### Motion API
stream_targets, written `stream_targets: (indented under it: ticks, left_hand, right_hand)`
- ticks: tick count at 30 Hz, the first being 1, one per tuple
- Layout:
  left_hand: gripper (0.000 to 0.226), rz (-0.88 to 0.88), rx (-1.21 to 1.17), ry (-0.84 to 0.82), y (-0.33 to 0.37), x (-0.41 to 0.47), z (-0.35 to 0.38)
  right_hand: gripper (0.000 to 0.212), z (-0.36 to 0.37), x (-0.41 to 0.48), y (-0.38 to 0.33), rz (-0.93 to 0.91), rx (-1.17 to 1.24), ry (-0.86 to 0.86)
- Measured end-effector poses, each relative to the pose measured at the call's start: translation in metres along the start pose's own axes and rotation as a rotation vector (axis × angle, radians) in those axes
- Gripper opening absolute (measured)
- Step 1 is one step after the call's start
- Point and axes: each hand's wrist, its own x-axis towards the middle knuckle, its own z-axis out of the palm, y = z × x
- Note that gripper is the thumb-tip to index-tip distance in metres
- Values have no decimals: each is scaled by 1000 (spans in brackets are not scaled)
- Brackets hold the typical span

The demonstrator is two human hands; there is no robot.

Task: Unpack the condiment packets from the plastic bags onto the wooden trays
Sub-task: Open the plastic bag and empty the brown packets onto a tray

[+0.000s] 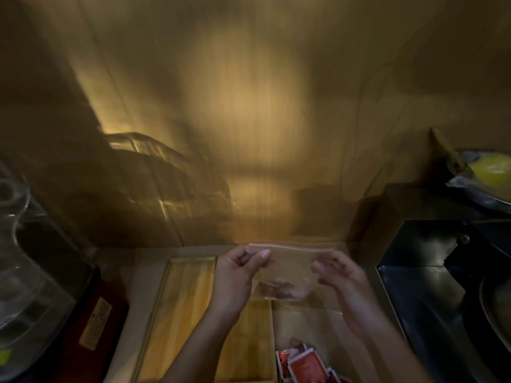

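I hold a clear zip plastic bag (290, 265) upright between both hands above the wooden trays. My left hand (237, 275) pinches its top left corner. My right hand (338, 280) grips its right edge. A few reddish condiment packets (276, 288) lie blurred at the bottom of the bag. Below, a long wooden tray (179, 308) lies to the left, and a second wooden tray (249, 341) sits under my left forearm. Red and white condiment packets (302, 366) are heaped at the bottom, right of the trays.
A clear glass container (25, 272) stands at the left, with a dark red box (94, 333) beside it. A black appliance (442, 286) fills the right side. Above it sits a bowl with something yellow (489, 172). A wooden wall (249, 120) rises behind.
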Motion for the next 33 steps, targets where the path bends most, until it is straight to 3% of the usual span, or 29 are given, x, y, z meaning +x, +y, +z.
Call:
stream_targets:
  ticks: [5, 9, 18, 22, 27, 31, 33]
  left_hand:
    - [11, 94, 67, -8, 20, -5, -23]
    - [13, 97, 107, -59, 30, -12, -48]
    - [15, 128, 619, -433, 31, -24, -74]
    - [17, 172, 713, -443, 30, -25, -67]
    - [18, -29, 645, -329, 17, -19, -63]
    - [13, -287, 366, -146, 3, -18, -65]
    - [12, -349, 297, -70, -2, -20, -66]
  right_hand:
    - [10, 23, -7, -24, -207, -59, 17]
    - [11, 43, -11, -29, -292, -160, 19]
    - [14, 73, -22, -45, -290, -404, -240]
    - [13, 76, -24, -44, -243, -441, -303]
    - [3, 84, -16, -15, -172, -462, -119]
    - [17, 96, -17, 17, -217, -502, 228]
    - [9, 100, -19, 23, -171, -453, 244]
